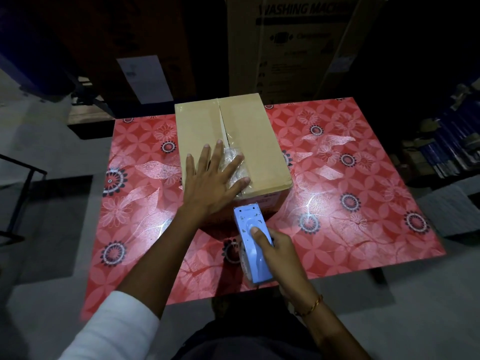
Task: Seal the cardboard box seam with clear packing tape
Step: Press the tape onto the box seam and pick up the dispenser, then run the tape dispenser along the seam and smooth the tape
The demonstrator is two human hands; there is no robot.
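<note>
A brown cardboard box (249, 133) stands on a red flowered table (337, 193), its top flaps meeting in a seam that runs away from me. Wrinkled clear tape (233, 162) lies over the near part of the seam. My left hand (213, 178) rests flat on the box top with fingers spread, partly on that tape. My right hand (275, 253) grips a light blue tape dispenser (253, 237) just in front of the box's near face, its toothed blade pointing at the box. The tape roll under the dispenser is mostly hidden.
A large carton printed "WASHING MACHINE" (306, 42) and other dark cartons stand behind the table. Stacked goods (446, 141) fill the right side. A dark metal frame (23, 193) is on the floor at the left.
</note>
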